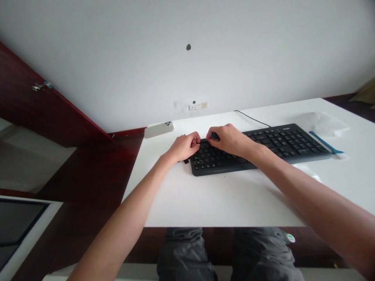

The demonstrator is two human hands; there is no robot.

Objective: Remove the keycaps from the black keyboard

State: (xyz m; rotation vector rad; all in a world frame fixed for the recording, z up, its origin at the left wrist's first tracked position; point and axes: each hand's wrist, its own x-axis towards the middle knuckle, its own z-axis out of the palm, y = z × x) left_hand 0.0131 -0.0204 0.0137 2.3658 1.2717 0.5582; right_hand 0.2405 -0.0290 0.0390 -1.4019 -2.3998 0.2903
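A black keyboard (281,141) lies on the white table, its left end between my hands. My left hand (187,146) is closed in a pinch at the keyboard's upper left corner; whatever its fingertips hold is hidden. Small black pieces (186,160), perhaps loose keycaps, lie beside the left end, partly under this hand. Over the top left rows, my right hand (228,139) is closed with thumb and fingers together. Something dark shows within its curl, but I cannot tell whether it is held. Several lower left key spots look different from the other keys.
A phone (159,130) lies at the table's back left corner. Right of the keyboard are a blue slim tool (326,143) and a crumpled translucent bag (326,123). A black cable (252,117) runs toward the back edge. White crumpled material (308,171) sits by my right forearm.
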